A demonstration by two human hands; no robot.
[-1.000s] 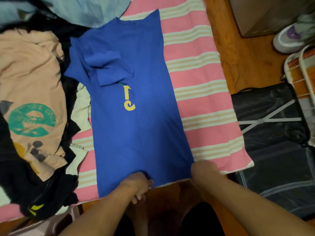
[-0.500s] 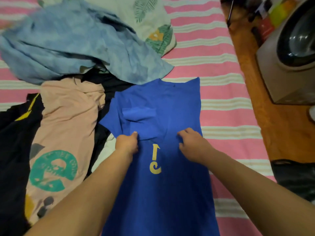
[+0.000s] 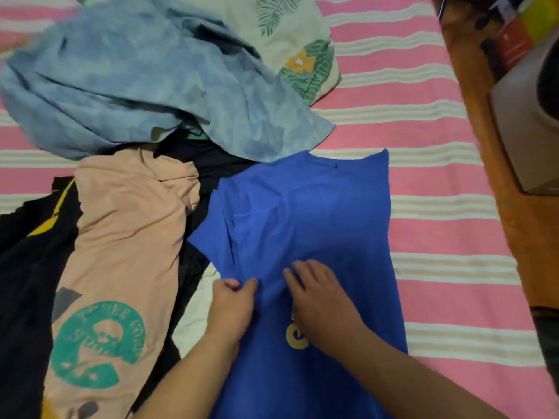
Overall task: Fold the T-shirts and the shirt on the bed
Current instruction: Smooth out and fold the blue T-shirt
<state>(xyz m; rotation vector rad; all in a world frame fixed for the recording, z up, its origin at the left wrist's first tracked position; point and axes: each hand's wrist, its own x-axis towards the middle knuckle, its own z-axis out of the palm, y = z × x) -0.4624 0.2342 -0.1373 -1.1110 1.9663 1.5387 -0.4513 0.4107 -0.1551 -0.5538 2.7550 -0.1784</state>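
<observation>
A royal-blue T-shirt [image 3: 326, 213] with a yellow print lies lengthwise on the pink striped bed [image 3: 429, 146], its sides folded in. My left hand [image 3: 231, 306] pinches the folded-in sleeve edge at the shirt's left side. My right hand [image 3: 320, 294] lies on the shirt's middle with fingers spread toward the sleeve, partly covering the yellow print. To the left, a peach T-shirt [image 3: 121, 237] with a green round print lies crumpled. Beyond it sits a pale blue mottled shirt [image 3: 145, 74].
Black garments [image 3: 27, 267] lie under and left of the peach T-shirt. A white leaf-print cloth [image 3: 290, 31] sits at the bed's far end. On the right are wooden floor [image 3: 484, 152] and a grey appliance [image 3: 526, 116].
My hands went from the shirt's bottom hem up to its chest. Since half a second ago the right hand slid left toward the left hand at the folded sleeve.
</observation>
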